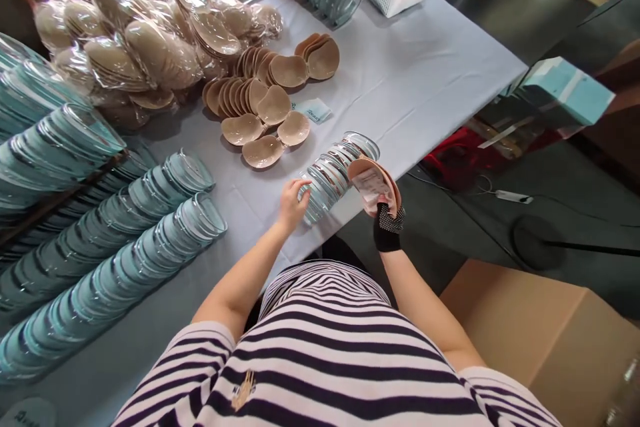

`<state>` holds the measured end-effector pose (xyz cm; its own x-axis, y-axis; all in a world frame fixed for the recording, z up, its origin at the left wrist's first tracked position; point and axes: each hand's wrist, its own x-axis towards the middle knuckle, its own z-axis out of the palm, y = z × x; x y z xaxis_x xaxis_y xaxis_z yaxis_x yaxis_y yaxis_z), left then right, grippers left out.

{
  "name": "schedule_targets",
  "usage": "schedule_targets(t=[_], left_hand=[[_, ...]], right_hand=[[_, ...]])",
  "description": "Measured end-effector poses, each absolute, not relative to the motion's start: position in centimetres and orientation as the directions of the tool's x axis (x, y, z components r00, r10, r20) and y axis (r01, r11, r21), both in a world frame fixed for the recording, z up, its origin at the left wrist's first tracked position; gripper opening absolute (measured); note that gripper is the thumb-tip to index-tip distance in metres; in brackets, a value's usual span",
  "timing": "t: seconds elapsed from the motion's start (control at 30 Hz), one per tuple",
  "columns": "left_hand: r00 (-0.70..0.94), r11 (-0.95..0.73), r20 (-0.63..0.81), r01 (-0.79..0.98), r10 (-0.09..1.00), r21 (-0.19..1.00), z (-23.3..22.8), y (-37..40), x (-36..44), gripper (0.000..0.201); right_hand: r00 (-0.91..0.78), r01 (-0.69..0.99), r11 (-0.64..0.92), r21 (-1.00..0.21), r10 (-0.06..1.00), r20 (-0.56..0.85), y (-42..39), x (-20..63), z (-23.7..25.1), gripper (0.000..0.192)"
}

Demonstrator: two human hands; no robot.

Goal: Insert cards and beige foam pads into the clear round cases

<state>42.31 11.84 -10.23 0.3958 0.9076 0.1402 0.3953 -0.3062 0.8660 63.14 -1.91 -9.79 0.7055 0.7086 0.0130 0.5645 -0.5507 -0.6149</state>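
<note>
The left hand rests its curled fingers on the near end of a short row of clear plastic lids that lies on its side at the desk's edge, fingertips touching the first lids without closing round them. The row runs away from this hand, up and to the right. Just right of it, the right hand, in a black dotted fingerless glove, pinches a beige silicone cup pad between thumb and fingers, with what looks like a clear film on its upper face. The pad is tilted and sits just beside the far half of the lid row, near but whether touching it I cannot tell. Beyond both hands, farther across the desk, loose beige cup pads lie spread and overlapped. Well to the left of the left hand run long rows of teal-tinted lids. To the right of the right hand, lower down, stands a cardboard box.
</note>
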Motion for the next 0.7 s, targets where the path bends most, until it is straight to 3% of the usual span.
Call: schedule_targets(t=[0.1, 0.2, 0.37, 0.53, 0.7], left_hand=[[0.621, -0.55, 0.154, 0.518, 0.769, 0.655, -11.3, 14.2, 42.3, 0.013], [0.739, -0.668, 0.131, 0.498, 0.66, 0.553, -11.9, 15.0, 43.3, 0.013], [0.755, -0.708, 0.117, 0.532, 0.645, 0.466, -12.2, 14.9, 43.8, 0.009], [0.82, -0.766, 0.105, 0.47, 0.563, 0.439, -12.2, 14.6, 42.9, 0.019], [0.821, -0.758, 0.036, 0.508, 0.57, 0.41, -12.5, 14.0, 43.0, 0.023]], right_hand=[[0.725, 0.591, -0.55, -0.59, 0.684, 0.088, -2.3, 62.9, -10.1, 0.046], [0.684, 0.65, -0.511, -0.562, 0.716, 0.14, -2.5, 61.1, -10.7, 0.046], [0.615, 0.694, -0.408, -0.593, 0.764, 0.193, -3.3, 58.5, -11.9, 0.051], [0.569, 0.755, -0.415, -0.508, 0.799, 0.195, -4.0, 57.3, -12.8, 0.059], [0.471, 0.816, -0.432, -0.385, 0.882, 0.007, -4.7, 57.1, -14.1, 0.063]])
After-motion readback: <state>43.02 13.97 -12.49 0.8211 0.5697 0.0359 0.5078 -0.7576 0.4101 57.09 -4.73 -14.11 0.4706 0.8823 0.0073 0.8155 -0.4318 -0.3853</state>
